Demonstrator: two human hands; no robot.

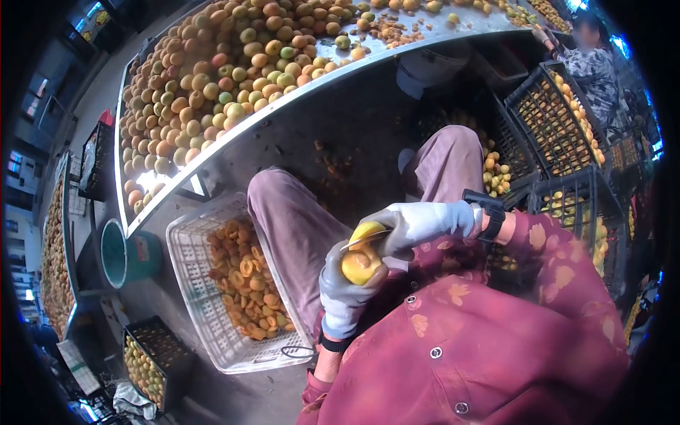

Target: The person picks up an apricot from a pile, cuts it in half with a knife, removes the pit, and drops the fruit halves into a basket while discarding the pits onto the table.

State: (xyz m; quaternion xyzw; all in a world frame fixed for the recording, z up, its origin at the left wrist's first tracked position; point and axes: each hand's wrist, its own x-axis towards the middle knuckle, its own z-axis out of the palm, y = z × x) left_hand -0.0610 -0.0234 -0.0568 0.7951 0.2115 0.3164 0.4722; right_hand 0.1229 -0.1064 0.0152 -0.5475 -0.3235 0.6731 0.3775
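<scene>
left grip (343, 293) cups fruit (359, 266) against blade (366, 239)

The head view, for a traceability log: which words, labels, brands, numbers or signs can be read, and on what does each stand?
None can be read.
Green bucket: a reddish marking on its side, too small and blurred to read.
White basket: no readable text.
Device above the right hand: no readable text.
</scene>
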